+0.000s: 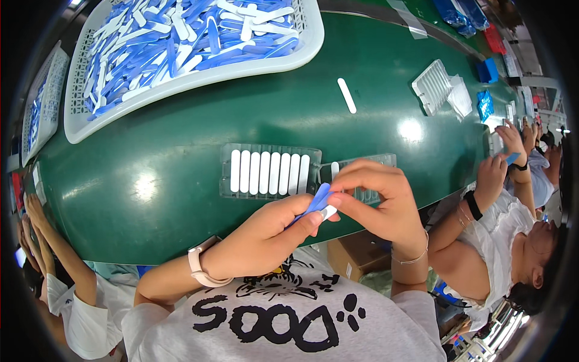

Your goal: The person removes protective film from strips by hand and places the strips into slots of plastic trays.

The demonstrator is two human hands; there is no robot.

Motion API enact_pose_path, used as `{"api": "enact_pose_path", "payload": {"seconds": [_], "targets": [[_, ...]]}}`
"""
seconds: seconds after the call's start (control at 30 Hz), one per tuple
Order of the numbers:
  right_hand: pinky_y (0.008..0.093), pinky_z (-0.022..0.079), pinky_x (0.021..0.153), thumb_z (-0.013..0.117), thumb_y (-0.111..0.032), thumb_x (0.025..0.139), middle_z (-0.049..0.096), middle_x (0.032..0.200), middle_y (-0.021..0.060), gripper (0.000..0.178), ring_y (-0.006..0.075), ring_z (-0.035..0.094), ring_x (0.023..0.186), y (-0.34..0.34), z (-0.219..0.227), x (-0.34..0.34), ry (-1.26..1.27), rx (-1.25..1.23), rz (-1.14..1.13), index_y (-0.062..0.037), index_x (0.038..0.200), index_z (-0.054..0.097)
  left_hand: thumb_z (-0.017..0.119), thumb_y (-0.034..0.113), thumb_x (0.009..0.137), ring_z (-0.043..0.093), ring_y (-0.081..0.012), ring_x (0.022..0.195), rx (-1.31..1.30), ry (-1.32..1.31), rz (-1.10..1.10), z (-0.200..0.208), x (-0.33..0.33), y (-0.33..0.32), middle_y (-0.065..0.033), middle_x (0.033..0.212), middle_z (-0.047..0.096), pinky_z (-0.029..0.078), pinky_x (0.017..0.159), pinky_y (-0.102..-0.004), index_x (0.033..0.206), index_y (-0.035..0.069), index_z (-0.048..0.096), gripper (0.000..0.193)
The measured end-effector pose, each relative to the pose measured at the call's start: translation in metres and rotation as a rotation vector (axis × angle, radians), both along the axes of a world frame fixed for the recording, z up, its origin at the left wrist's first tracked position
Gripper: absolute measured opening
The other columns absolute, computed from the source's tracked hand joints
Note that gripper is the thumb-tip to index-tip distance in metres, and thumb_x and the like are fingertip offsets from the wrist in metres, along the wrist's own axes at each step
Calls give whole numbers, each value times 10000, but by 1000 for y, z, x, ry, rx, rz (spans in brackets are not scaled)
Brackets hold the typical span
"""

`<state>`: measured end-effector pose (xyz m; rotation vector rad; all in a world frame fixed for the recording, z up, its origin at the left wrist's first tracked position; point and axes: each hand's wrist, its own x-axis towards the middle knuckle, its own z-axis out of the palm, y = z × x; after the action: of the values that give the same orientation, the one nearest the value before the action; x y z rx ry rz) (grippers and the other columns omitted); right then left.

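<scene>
Both hands' grips pinched tight on one blue-and-white strip (319, 202): left hand (265, 235), right hand (383, 202).

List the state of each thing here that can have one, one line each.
Left hand: closed on the blue strips.
Right hand: fingers pinching the strips' end.
Near clear tray: slots filled with white strips.
Second clear tray: mostly unfilled, partly hidden by the right hand.
White basket: heaped with blue and white strips.
Loose white strip: lying flat on the green belt.
</scene>
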<state>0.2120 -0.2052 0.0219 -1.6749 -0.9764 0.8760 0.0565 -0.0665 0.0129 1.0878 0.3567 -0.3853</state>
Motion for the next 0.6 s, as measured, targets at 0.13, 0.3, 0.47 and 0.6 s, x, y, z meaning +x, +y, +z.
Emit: {"api": "enact_pose_path", "payload": {"seconds": [0.13,0.3,0.47,0.6], "targets": [[257,461,611,673,31,771,668,812,103,83,171,629,729,-13,-4,9,-125,102,-149,9,851,669,415,268,1007,305,-14,525,-23,23,1,1,6,0,41,761,417,257,464,-188,1155,3,554,334],[301,466,683,694,28,720,693,911,90,113,210,656,766,-34,-17,18,-700,160,-207,-30,811,661,413,266,1008,298,-14,524,-37,87,-15,-4,5,3,40,757,411,253,461,-186,1153,2,553,333],[311,379,669,715,-50,686,677,986,11,117,163,620,867,-51,-23,3,-953,89,85,-85,743,619,410,268,1009,296,-15,524,-5,80,-18,-3,5,4,42,746,404,254,461,-187,1139,8,559,326],[330,347,700,736,-148,699,665,991,-14,187,150,570,931,-54,-14,-8,-1202,-26,178,-95,859,654,412,269,1008,294,-15,522,14,59,-10,-3,4,5,41,742,403,253,460,-185,1129,12,563,322]]}}
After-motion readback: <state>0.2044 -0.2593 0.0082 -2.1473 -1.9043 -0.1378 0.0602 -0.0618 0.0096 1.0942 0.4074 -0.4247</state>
